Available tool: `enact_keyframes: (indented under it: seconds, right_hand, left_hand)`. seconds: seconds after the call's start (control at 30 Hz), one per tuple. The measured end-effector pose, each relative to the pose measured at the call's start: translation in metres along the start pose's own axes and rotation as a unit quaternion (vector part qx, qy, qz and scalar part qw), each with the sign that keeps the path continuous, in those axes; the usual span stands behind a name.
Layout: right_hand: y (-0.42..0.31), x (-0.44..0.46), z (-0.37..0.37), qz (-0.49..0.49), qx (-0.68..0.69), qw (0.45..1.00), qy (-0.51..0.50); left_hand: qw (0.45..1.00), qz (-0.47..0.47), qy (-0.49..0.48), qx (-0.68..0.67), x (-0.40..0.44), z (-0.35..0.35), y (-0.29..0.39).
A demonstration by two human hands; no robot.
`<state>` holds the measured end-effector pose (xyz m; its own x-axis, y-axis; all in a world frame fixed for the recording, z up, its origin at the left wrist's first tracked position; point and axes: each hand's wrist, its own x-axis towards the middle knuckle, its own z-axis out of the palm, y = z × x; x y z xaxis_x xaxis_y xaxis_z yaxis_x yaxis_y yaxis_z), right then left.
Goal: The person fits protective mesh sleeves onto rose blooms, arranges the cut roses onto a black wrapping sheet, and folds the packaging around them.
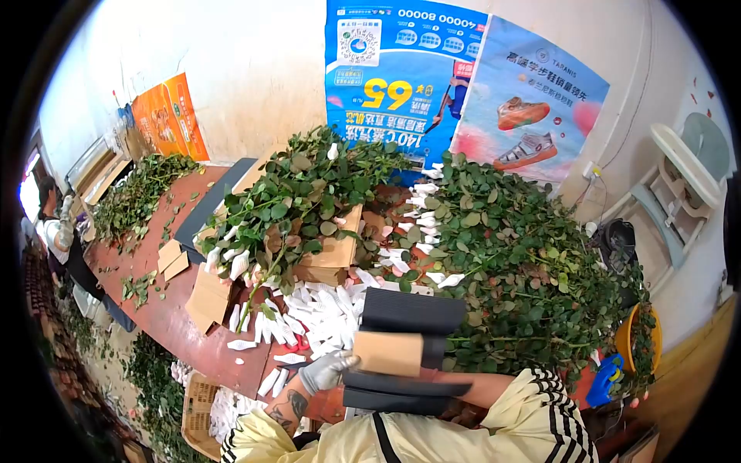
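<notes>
Head: hand point(324, 372) holds seemingly one cardboard point(388, 353).

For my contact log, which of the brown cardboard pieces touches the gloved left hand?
The tan rectangle between the black slabs: its left edge meets the gloved left hand. The other cardboard pieces are farther away.

room over red tabletop point(174, 312) at left; black panels point(413, 312) block front; leafy stems point(517, 262) crowd right
</notes>
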<state>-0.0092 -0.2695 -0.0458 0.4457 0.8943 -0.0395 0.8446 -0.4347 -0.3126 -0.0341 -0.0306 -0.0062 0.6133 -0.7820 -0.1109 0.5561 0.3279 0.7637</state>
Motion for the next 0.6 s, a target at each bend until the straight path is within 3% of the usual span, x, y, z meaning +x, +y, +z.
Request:
enact_keyframes:
  seconds: [0.03, 0.07, 0.13, 0.2, 0.3, 0.43, 0.53, 0.57, 0.6]
  right_hand:
    - [0.001, -0.002, -0.001, 0.003, 0.009, 1.0, 0.007]
    - [0.001, -0.006, -0.002, 0.009, 0.018, 1.0, 0.014]
    - [0.003, -0.013, -0.005, 0.021, 0.062, 0.997, 0.039]
    - [0.006, -0.023, -0.012, 0.048, 0.144, 0.985, 0.085]
    - [0.011, -0.033, -0.017, 0.091, 0.305, 0.933, 0.166]
    - [0.033, -0.016, -0.017, 0.104, 0.545, 0.8, 0.229]
    - [0.05, -0.006, -0.037, 0.158, 0.7, 0.674, 0.173]
    - [0.059, -0.001, -0.029, 0.118, 0.679, 0.699, 0.189]
    - [0.048, -0.004, -0.053, 0.135, 0.536, 0.807, 0.207]
  left_hand:
    - [0.954, -0.069, 0.07, 0.283, -0.003, 0.006, 0.012]
    - [0.896, -0.11, 0.085, 0.422, 0.002, 0.016, 0.018]
    - [0.849, -0.127, 0.07, 0.508, 0.018, 0.032, 0.02]
    - [0.832, -0.137, 0.055, 0.535, 0.022, 0.042, 0.014]
    - [0.848, -0.147, 0.013, 0.509, 0.016, 0.049, 0.009]
    - [0.915, -0.144, -0.117, 0.358, 0.005, 0.04, 0.015]
    - [0.896, -0.156, -0.15, 0.387, 0.005, 0.041, 0.023]
    - [0.865, -0.161, -0.134, 0.457, 0.009, 0.045, 0.027]
    - [0.81, -0.157, -0.11, 0.555, 0.013, 0.054, 0.025]
